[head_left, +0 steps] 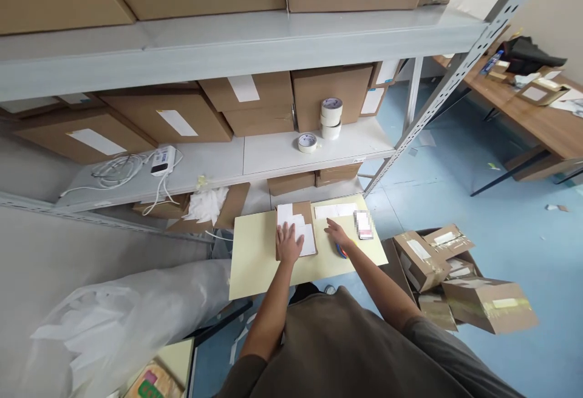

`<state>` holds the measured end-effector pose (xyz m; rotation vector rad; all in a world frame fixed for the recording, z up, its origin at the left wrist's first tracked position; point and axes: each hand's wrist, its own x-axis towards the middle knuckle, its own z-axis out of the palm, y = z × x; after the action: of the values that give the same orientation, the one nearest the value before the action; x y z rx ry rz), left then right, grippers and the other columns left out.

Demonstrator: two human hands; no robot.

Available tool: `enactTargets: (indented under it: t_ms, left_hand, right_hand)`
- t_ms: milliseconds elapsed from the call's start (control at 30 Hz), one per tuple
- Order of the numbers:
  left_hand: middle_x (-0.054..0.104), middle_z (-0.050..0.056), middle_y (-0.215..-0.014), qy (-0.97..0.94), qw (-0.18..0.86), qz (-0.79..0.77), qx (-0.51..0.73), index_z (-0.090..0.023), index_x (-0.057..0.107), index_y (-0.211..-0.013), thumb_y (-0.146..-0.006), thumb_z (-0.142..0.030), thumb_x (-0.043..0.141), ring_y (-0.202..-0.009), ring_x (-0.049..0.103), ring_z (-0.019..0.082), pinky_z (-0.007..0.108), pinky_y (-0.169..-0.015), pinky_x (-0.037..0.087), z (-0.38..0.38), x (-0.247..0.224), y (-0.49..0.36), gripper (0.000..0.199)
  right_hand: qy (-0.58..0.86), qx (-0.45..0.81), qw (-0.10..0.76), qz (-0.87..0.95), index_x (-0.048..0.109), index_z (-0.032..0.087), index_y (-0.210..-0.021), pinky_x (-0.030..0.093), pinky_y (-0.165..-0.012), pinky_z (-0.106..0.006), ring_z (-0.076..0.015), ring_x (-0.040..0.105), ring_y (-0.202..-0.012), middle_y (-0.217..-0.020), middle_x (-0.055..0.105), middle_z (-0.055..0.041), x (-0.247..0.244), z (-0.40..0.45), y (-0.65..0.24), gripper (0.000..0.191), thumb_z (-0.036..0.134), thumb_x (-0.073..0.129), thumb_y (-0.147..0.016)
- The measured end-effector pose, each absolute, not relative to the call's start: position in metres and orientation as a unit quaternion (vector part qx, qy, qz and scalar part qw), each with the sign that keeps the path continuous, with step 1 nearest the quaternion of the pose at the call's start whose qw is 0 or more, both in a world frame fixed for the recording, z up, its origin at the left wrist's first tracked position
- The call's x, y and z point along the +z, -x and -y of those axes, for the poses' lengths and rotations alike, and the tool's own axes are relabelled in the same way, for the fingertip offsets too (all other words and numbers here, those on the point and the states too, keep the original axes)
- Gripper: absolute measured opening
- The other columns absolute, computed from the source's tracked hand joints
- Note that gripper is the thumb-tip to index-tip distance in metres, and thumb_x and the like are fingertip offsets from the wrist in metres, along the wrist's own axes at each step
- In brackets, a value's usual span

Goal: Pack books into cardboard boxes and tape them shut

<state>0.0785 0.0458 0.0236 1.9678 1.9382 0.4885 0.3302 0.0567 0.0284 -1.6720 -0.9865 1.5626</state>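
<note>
Work surface: the tabletop (255, 246). The cardboard (279, 251) lies flat at mid-width, from the far edge toward the middle. White papers (308, 241) overlap on its upper face.

Left hand (288, 243): palm down on the papers and cardboard, fingers spread and pointing to the far edge, thumb turned toward the right. Grip: open and flat; nothing is enclosed. The hand appears to serve as a steady.

Right hand (337, 233): over the right half of the tabletop, just on the near side of the white strip (336, 210). Grip: partly open, fingers extended, with no object visible in it. Contact between the fingertips and the tabletop or the strip cannot be confirmed.

Adjacent items: the strip lies along the far edge, just right of the cardboard. The phone (363, 225) lies by the right edge. A multicoloured item (341, 253) sits beside the right wrist, toward the near edge; its type cannot be determined.

Step in hand, as judged: holding the papers in position with the left hand while the right hand works separately. Requirement for moving the right hand: keep light, even pressure under the left palm so that the loose papers do not slide. Should the strip be picked up, a fingertip must first get beneath one of its edges.
</note>
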Motion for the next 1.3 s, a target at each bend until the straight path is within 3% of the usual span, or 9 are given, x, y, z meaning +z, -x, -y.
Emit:
enactTargets:
  t_ms: [167, 333, 500, 633, 800, 967, 1100, 1300]
  left_hand:
    - [0.028, 0.013, -0.177, -0.699, 0.145, -0.68, 0.167, -0.017, 0.046, -0.165, -0.103, -0.05, 0.05, -0.167, 0.011, 0.038, 0.06, -0.134, 0.012, -0.043, 0.016, -0.084, 0.07]
    - [0.028, 0.013, -0.177, -0.691, 0.161, -0.676, 0.199, -0.018, 0.046, -0.165, -0.104, -0.051, 0.051, -0.167, 0.01, 0.038, 0.06, -0.134, 0.01, -0.041, 0.015, -0.082, 0.07]
    - [0.029, 0.01, -0.178, -0.686, 0.171, -0.678, 0.203, -0.022, 0.046, -0.165, -0.104, -0.056, 0.05, -0.167, 0.01, 0.037, 0.06, -0.134, 0.009, -0.042, 0.015, -0.081, 0.07]
    - [0.03, 0.01, -0.177, -0.685, 0.175, -0.681, 0.189, -0.022, 0.047, -0.165, -0.104, -0.056, 0.049, -0.167, 0.01, 0.038, 0.061, -0.134, 0.011, -0.043, 0.015, -0.08, 0.069]
    - [0.029, 0.01, -0.177, -0.686, 0.182, -0.682, 0.177, -0.021, 0.046, -0.165, -0.104, -0.054, 0.051, -0.167, 0.01, 0.04, 0.063, -0.134, 0.012, -0.044, 0.016, -0.079, 0.07]
    - [0.026, 0.011, -0.178, -0.688, 0.174, -0.682, 0.178, -0.022, 0.043, -0.167, -0.105, -0.056, 0.048, -0.167, 0.008, 0.04, 0.064, -0.133, 0.011, -0.043, 0.01, -0.078, 0.071]
    - [0.026, 0.01, -0.178, -0.685, 0.171, -0.684, 0.182, -0.024, 0.042, -0.168, -0.105, -0.058, 0.047, -0.167, 0.008, 0.039, 0.063, -0.134, 0.01, -0.043, 0.006, -0.079, 0.071]
    - [0.029, 0.011, -0.177, -0.686, 0.172, -0.685, 0.175, -0.022, 0.044, -0.167, -0.105, -0.055, 0.048, -0.167, 0.01, 0.04, 0.064, -0.133, 0.011, -0.044, 0.012, -0.079, 0.07]
  right_hand:
    - [0.682, 0.551, 0.286, 0.387, 0.051, 0.027, -0.161, 0.05, -0.114, -0.043, -0.0306, 0.052, -0.149, -0.164, 0.052, -0.0118, 0.016, -0.082, -0.345, 0.071, 0.036, 0.065, -0.092]
    - [0.748, 0.452, 0.131, 0.467, 0.044, 0.021, -0.164, 0.047, -0.116, -0.039, -0.0291, 0.054, -0.147, -0.164, 0.052, -0.0133, -0.001, -0.131, -0.359, 0.068, 0.034, 0.058, -0.099]
    - [0.736, 0.361, -0.008, 0.572, 0.042, 0.016, -0.164, 0.042, -0.118, -0.036, -0.0282, 0.046, -0.152, -0.17, 0.043, -0.0165, -0.027, -0.185, -0.362, 0.065, 0.027, 0.055, -0.102]
    - [0.726, 0.349, -0.032, 0.592, 0.049, 0.025, -0.158, 0.043, -0.116, -0.041, -0.0313, 0.043, -0.15, -0.167, 0.045, -0.014, -0.049, -0.208, -0.356, 0.073, 0.023, 0.073, -0.09]
    - [0.726, 0.32, -0.056, 0.606, 0.059, 0.027, -0.146, 0.04, -0.114, -0.045, -0.0336, 0.045, -0.141, -0.151, 0.054, -0.0156, -0.062, -0.221, -0.355, 0.072, 0.023, 0.086, -0.08]
    - [0.721, 0.291, -0.02, 0.628, 0.053, 0.028, -0.152, 0.038, -0.115, -0.041, -0.0313, 0.045, -0.14, -0.152, 0.051, -0.0136, -0.062, -0.21, -0.369, 0.073, 0.031, 0.083, -0.085]
    - [0.757, 0.263, -0.032, 0.597, 0.047, 0.028, -0.157, 0.037, -0.115, -0.044, -0.032, 0.04, -0.146, -0.162, 0.044, -0.0141, -0.063, -0.186, -0.393, 0.076, 0.016, 0.072, -0.086]
    - [0.769, 0.262, -0.105, 0.574, 0.055, 0.02, -0.146, 0.04, -0.111, -0.046, -0.0358, 0.047, -0.135, -0.143, 0.058, -0.0195, -0.064, -0.18, -0.427, 0.07, 0.019, 0.083, -0.082]
